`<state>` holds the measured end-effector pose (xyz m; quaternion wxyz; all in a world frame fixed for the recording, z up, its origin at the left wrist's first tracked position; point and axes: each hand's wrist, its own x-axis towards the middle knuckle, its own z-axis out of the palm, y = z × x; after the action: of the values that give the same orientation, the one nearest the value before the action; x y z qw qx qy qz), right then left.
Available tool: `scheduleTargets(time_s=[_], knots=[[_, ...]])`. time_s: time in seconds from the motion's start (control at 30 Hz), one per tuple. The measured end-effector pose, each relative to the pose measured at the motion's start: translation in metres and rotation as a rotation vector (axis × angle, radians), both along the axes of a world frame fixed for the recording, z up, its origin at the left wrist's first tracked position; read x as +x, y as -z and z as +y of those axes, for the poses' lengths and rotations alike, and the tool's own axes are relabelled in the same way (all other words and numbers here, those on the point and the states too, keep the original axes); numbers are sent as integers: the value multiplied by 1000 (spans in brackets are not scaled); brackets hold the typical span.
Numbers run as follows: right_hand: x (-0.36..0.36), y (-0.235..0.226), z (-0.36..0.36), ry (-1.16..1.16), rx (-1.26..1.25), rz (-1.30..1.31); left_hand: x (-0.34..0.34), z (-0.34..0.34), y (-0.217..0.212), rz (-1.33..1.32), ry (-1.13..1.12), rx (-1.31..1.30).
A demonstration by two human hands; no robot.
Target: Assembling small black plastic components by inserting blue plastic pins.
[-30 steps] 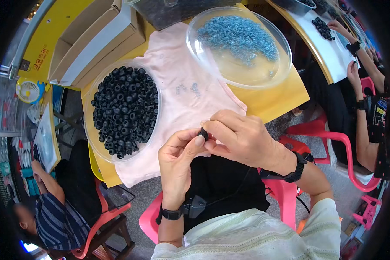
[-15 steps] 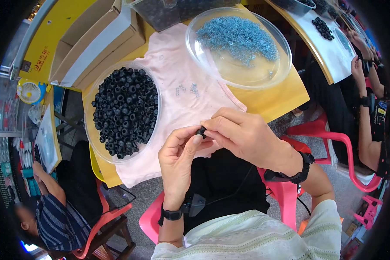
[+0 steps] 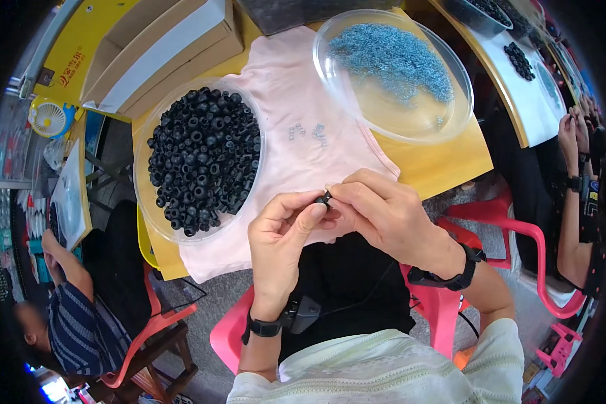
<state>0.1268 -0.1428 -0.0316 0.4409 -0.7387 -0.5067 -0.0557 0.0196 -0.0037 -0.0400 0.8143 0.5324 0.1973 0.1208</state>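
Note:
A small black hollow plastic piece (image 3: 324, 198) is pinched in the fingers of my left hand (image 3: 279, 232). My right hand (image 3: 394, 219) meets it from the other side, thumb and forefinger pressed together at the piece's upper end. A tiny pale bit shows at those right fingertips, too small to name. Both hands are above the near edge of a pale pink cloth (image 3: 283, 81). Left of them, a round clear tray (image 3: 141, 195) holds a heap of similar black pieces (image 3: 202, 158). Several tiny clear bits (image 3: 306, 133) lie on the cloth beyond my hands.
At the back right, a round clear tray (image 3: 411, 128) holds tiny bluish clear parts (image 3: 390, 57). An open cardboard box (image 3: 161, 60) and a grey bin (image 3: 303, 15) stand behind. Other people sit at tables on both sides, near pink chairs (image 3: 539, 249).
The view has shifted, so the trays and cloth appear farther right. Both hands keep the black piece between them, and the right fingertips have shifted slightly on it, baring the pale bit.

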Motion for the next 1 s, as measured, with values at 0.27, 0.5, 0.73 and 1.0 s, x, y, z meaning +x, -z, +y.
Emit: scheduleTargets(time_s=[0.27,0.5,0.73,1.0], knots=[[-1,-9,3,-62,38,-19,-10,-1,-8,-12,-53,-104],[-7,-18,-1,-21,-20,-145,-10,-6,-14,0,-14,-218],[-6,-12,-4,-30,3,-124,-12,-10,-17,28,27,-222],[-2,-17,-6,-49,35,-146,-13,-14,-23,-27,70,-124]])
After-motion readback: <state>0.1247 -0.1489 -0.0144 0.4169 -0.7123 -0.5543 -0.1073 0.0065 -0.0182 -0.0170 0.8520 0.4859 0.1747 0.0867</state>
